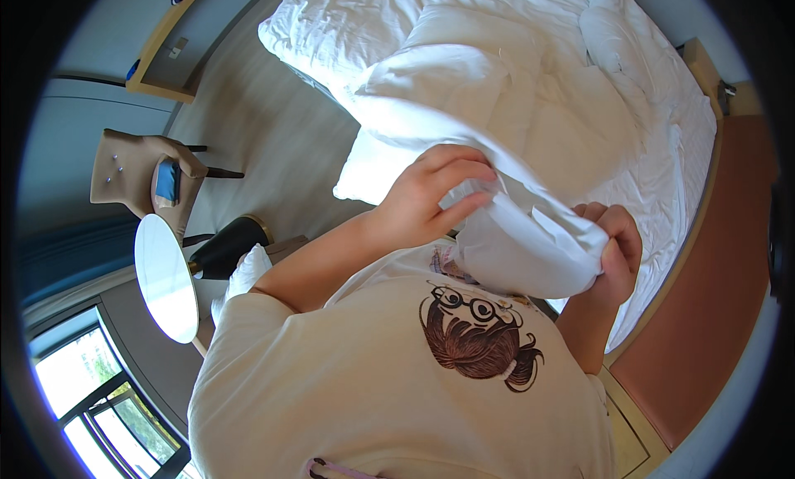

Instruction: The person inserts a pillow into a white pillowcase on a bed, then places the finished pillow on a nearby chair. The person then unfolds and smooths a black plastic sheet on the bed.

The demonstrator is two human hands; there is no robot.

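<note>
White fabric [528, 255], which looks like a pillowcase or cover, hangs in front of my chest with its edge spread between my hands. At its far right, my right hand [612, 249] pinches a corner between thumb and fingers. My left hand [435, 193] is at the other side of the edge, fingers curled around the cloth near a fold. Beyond my hands, more of the white cloth extends over the bed [677, 168], where rumpled white bedding [348, 25] lies. A white pillow corner [360, 168] shows beyond my left hand.
At the left stand a beige upholstered chair [124, 168] holding a blue item [166, 181], and a round white-topped table [164, 277] with a black base [230, 249]. A brown padded headboard panel [714, 280] borders the bed at the right. A window [112, 404] is at lower left.
</note>
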